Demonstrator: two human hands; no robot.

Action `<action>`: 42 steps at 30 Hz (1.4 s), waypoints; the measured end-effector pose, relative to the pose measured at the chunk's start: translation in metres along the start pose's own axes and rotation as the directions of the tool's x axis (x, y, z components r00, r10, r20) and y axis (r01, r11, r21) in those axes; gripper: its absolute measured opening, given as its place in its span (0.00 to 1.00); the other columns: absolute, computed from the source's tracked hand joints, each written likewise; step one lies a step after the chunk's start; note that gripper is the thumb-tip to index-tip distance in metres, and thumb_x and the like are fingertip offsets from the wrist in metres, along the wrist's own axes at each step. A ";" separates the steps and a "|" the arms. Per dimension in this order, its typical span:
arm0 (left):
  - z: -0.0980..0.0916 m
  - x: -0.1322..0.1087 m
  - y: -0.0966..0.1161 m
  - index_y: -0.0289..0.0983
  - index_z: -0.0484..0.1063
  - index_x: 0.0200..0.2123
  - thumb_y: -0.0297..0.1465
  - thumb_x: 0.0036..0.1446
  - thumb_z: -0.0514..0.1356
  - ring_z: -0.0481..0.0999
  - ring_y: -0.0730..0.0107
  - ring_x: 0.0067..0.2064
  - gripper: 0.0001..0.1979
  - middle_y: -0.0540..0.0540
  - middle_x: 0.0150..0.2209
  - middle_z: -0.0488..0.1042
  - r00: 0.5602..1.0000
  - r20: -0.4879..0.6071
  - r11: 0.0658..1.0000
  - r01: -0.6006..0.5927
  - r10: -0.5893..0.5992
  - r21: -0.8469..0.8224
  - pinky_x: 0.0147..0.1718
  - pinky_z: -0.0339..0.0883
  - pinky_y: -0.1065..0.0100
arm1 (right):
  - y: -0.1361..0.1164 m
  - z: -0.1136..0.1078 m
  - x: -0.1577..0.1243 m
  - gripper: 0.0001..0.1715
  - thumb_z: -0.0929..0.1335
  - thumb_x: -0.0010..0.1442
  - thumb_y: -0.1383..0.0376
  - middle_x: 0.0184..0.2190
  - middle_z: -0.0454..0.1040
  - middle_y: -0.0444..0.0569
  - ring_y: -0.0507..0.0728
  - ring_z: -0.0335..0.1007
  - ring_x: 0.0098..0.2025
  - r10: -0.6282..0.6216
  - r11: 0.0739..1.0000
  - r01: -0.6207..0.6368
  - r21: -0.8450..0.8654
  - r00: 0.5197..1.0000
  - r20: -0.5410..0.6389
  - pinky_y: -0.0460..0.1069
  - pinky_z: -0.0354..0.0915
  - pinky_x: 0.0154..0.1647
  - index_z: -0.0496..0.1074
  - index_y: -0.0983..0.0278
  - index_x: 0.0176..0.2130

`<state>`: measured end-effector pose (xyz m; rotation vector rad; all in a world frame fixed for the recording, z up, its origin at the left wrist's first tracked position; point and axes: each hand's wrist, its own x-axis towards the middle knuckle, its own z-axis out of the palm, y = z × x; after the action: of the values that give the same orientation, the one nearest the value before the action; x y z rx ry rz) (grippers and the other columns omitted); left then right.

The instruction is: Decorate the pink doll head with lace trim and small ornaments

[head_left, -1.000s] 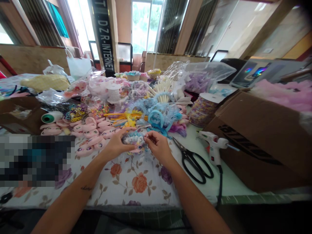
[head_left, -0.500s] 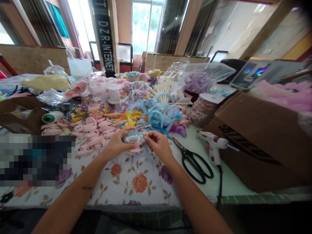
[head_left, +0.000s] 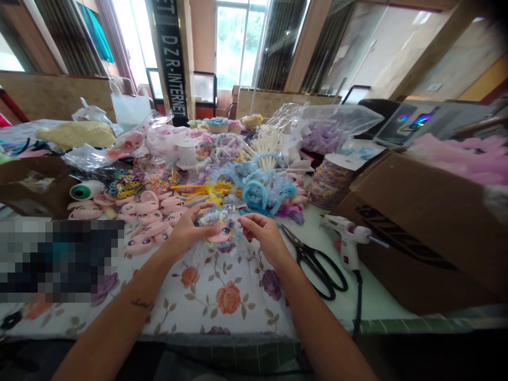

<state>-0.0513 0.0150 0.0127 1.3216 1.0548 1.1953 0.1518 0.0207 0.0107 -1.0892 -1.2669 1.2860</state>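
Observation:
A small doll head (head_left: 224,232) with a painted eye and fluffy blue, white and yellow yarn around it faces up above the flowered cloth (head_left: 228,299). My left hand (head_left: 184,233) grips it from the left, thumb across the face and fingers behind the yarn. At its right edge, my right hand (head_left: 262,236) is pinched, a small gap from the face. What lies between those fingertips is too small to make out. Left of my hands lie several pink doll face pieces (head_left: 149,217). Behind them is a blue ruffled headband (head_left: 256,193).
Black-handled scissors (head_left: 322,270) and a white glue gun (head_left: 349,238) with a cord lie to the right. A big cardboard box (head_left: 420,238) stands beyond them. A spool of colourful trim (head_left: 331,182) and bagged craft supplies fill the back. Left stands another open box (head_left: 35,185).
My right hand has moved slightly right, away from the doll head. The head has turned, so more of its face and eye shows. My left hand keeps its hold.

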 end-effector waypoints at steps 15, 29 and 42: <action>0.000 0.001 -0.001 0.42 0.69 0.51 0.36 0.40 0.71 0.74 0.56 0.49 0.32 0.45 0.45 0.75 0.998 -0.022 0.988 -0.050 0.054 0.148 0.45 0.69 0.62 | 0.007 0.002 0.004 0.18 0.69 0.52 0.54 0.28 0.69 0.43 0.52 0.65 0.27 -0.123 0.992 0.120 -0.034 0.987 -0.108 0.46 0.61 0.22 0.71 0.63 0.39; 0.000 0.001 -0.002 0.41 0.68 0.51 0.37 0.40 0.71 0.73 0.56 0.49 0.33 0.44 0.44 0.74 0.997 -0.042 0.987 -0.050 0.057 0.152 0.46 0.68 0.61 | 0.008 0.003 -0.003 0.06 0.70 0.54 0.62 0.39 0.72 0.52 0.60 0.67 0.44 -0.612 0.625 0.457 -0.633 0.790 -0.034 0.56 0.63 0.46 0.76 0.62 0.31; 0.000 0.002 0.003 0.40 0.71 0.48 0.33 0.39 0.71 0.64 0.54 0.60 0.29 0.42 0.56 0.68 0.993 -0.060 0.993 -0.096 0.100 0.066 0.57 0.58 0.59 | 0.001 -0.002 0.001 0.11 0.65 0.59 0.60 0.42 0.69 0.53 0.60 0.65 0.49 -0.444 0.829 0.396 -0.395 0.896 -0.033 0.54 0.61 0.47 0.68 0.62 0.28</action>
<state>-0.0510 0.0169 0.0156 1.4062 1.0910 1.2940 0.1533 0.0215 0.0094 -1.0526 -1.5955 0.6408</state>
